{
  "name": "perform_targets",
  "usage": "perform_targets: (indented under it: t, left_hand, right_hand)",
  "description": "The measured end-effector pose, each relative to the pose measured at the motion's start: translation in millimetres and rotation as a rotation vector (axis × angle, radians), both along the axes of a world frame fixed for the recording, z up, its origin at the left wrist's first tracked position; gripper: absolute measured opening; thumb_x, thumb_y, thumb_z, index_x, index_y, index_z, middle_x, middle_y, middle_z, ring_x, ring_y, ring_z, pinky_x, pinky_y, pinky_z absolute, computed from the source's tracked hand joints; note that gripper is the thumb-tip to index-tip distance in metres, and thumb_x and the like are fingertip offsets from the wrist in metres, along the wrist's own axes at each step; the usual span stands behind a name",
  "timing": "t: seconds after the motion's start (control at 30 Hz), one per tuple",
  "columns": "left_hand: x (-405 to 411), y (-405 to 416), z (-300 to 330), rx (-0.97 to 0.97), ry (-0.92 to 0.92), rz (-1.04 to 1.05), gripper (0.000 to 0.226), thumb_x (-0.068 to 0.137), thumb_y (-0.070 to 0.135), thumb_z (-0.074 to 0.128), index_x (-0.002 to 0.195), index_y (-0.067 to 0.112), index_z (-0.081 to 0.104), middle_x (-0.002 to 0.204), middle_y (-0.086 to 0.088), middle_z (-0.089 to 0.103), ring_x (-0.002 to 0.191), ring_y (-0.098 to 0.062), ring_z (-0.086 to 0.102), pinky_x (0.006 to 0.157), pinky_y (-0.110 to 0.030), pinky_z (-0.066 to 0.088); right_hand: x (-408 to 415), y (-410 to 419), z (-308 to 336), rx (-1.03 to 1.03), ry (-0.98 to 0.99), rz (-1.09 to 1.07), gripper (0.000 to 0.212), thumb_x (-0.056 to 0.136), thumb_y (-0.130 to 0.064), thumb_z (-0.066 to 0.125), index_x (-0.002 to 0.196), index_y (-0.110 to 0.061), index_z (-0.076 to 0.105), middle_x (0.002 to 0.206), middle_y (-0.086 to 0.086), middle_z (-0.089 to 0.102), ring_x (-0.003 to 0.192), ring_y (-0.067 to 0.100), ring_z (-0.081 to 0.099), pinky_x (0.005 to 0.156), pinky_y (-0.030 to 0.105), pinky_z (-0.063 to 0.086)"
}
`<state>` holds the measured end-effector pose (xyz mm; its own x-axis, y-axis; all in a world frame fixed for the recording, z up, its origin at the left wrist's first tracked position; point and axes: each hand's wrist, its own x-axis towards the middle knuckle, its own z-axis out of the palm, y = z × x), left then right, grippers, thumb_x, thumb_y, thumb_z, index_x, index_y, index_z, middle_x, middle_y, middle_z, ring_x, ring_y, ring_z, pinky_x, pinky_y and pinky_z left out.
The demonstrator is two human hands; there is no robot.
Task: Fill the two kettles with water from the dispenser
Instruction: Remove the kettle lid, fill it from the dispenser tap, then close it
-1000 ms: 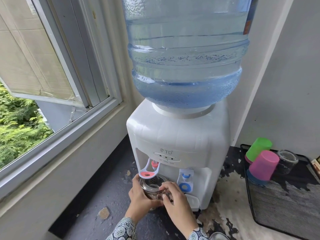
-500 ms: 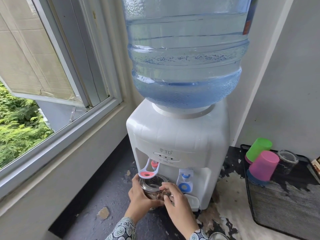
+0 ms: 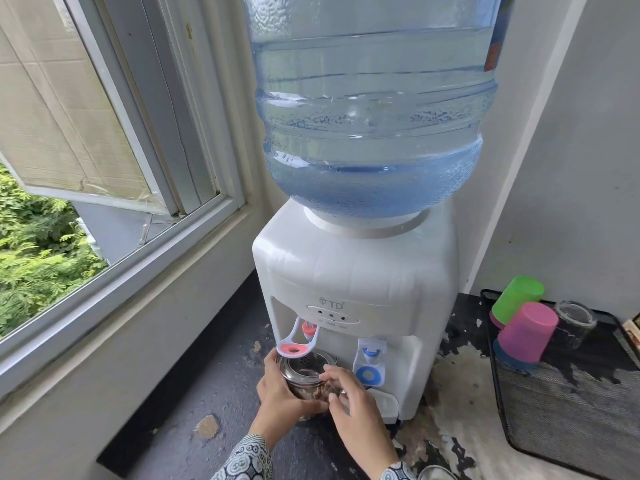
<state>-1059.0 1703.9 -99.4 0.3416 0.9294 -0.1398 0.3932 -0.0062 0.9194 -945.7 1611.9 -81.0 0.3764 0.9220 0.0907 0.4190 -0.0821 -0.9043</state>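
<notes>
A small glass kettle point(image 3: 304, 370) with a metal rim stands on the counter under the red tap point(image 3: 298, 341) of the white water dispenser point(image 3: 363, 271). My left hand point(image 3: 280, 400) grips the kettle's left side. My right hand point(image 3: 356, 410) curls round its right side, fingertips on the rim. The blue tap point(image 3: 370, 365) is to the right of the kettle. No stream of water can be made out. A large blue water bottle point(image 3: 370, 116) sits on top of the dispenser. A rounded object point(image 3: 436, 474) shows at the bottom edge; I cannot tell what it is.
A black mesh tray point(image 3: 571, 427) at the right holds a green cup point(image 3: 516, 299), a pink cup point(image 3: 528, 332) and a glass jar point(image 3: 575, 322), all upside down. An open window point(image 3: 104, 168) and its sill run along the left. The dark counter point(image 3: 207, 393) is worn and patchy.
</notes>
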Motion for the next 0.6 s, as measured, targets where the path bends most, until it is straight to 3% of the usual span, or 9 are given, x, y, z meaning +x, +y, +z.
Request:
perform_targets:
  t: [0.13, 0.23, 0.4, 0.47, 0.6]
  left_hand:
    - [0, 1, -1, -0.004, 0.009, 0.017, 0.107, 0.034, 0.032, 0.087, 0.122, 0.032, 0.027, 0.124, -0.008, 0.042, 0.12, -0.021, 0.026, 0.092, -0.032, 0.029]
    - [1, 1, 0, -0.017, 0.003, 0.01, 0.106, 0.036, 0.031, 0.087, 0.123, 0.032, 0.026, 0.123, -0.007, 0.041, 0.118, -0.02, 0.026, 0.091, -0.032, 0.029]
    - [1, 0, 2, -0.022, -0.007, 0.014, 0.106, 0.036, 0.028, 0.087, 0.123, 0.033, 0.027, 0.121, -0.006, 0.042, 0.117, -0.019, 0.026, 0.09, -0.032, 0.031]
    - [1, 0, 2, -0.018, -0.003, 0.017, 0.107, 0.039, 0.025, 0.089, 0.124, 0.032, 0.026, 0.12, -0.007, 0.042, 0.118, -0.021, 0.027, 0.091, -0.033, 0.032]
    - [0, -1, 4, -0.013, 0.004, 0.01, 0.106, 0.041, 0.023, 0.089, 0.125, 0.03, 0.026, 0.121, -0.007, 0.043, 0.119, -0.023, 0.029, 0.095, -0.039, 0.033]
  right_hand:
    - [0, 0, -1, -0.003, 0.006, -0.002, 0.038, 0.086, 0.0, 0.048, 0.108, -0.03, 0.055, 0.117, -0.02, 0.057, 0.11, -0.003, 0.053, 0.097, 0.017, 0.045]
    - [2, 1, 4, -0.019, 0.009, 0.007, 0.032, 0.087, -0.003, 0.05, 0.107, -0.027, 0.057, 0.11, -0.022, 0.056, 0.106, -0.005, 0.054, 0.085, 0.008, 0.046]
    - [5, 8, 29, 0.014, 0.044, -0.016, 0.013, 0.09, -0.017, 0.052, 0.088, -0.018, 0.065, 0.099, -0.012, 0.059, 0.09, 0.002, 0.059, 0.08, 0.008, 0.042]
    - [4, 11, 45, 0.049, 0.109, -0.013, 0.02, 0.092, -0.025, 0.051, 0.085, -0.014, 0.065, 0.091, -0.004, 0.063, 0.082, 0.0, 0.058, 0.075, 0.012, 0.043]
    - [2, 17, 71, 0.017, 0.227, 0.059, 0.033, 0.093, -0.038, 0.046, 0.078, -0.014, 0.062, 0.069, -0.005, 0.063, 0.055, -0.006, 0.053, 0.057, 0.008, 0.039]
